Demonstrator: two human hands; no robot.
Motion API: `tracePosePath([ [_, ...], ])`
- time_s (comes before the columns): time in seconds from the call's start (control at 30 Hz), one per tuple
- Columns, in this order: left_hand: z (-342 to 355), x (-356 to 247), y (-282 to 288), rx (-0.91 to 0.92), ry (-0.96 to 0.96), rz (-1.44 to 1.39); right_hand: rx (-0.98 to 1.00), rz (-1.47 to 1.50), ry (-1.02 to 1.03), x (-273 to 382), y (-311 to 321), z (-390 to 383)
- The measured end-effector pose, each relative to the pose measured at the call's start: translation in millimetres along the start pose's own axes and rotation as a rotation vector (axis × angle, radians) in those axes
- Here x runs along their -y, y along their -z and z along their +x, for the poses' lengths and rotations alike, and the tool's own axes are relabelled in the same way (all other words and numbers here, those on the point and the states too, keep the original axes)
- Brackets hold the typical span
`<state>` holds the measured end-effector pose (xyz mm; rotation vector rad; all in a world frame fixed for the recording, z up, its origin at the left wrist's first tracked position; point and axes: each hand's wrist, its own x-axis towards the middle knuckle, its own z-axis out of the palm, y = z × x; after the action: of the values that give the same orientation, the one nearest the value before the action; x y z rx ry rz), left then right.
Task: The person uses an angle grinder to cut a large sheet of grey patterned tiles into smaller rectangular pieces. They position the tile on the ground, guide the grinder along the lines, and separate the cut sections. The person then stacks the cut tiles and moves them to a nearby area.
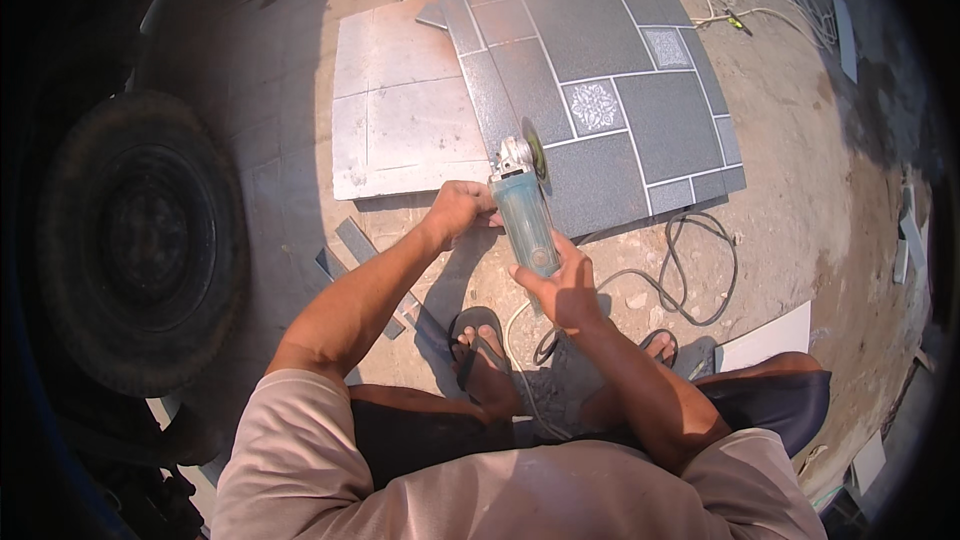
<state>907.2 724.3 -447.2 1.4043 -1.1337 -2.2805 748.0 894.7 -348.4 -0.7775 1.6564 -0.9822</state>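
Observation:
My right hand [562, 285] is wrapped round the body of a teal angle grinder [525, 220]. Its disc [536, 150] sits over a dark grey patterned tile [660, 130], at a thin dark line across the surface. My left hand [462, 208] is closed at the front edge of the tile, beside the grinder's head; what its fingertips hold is hidden. A paler, off-white slab [400, 120] lies to the left, partly under the patterned tile.
A large tyre [80, 230] stands at the left. Cords [680, 270] loop on the concrete ground around my sandalled feet [480, 350]. Narrow offcuts [355, 240] lie front left, a white board [765, 340] front right, more scraps [910, 240] far right. Cables and a coil [800, 0] lie behind.

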Motion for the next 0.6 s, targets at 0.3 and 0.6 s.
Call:
tracePosePath([
  [0.3,3,10,1,0.055,-0.016,-0.071,0.033,-0.027,0.022,3,-1,27],
  [0.6,-2,11,-10,0.122,-0.041,-0.059,0.017,0.07,0.11,8,-9,59],
])
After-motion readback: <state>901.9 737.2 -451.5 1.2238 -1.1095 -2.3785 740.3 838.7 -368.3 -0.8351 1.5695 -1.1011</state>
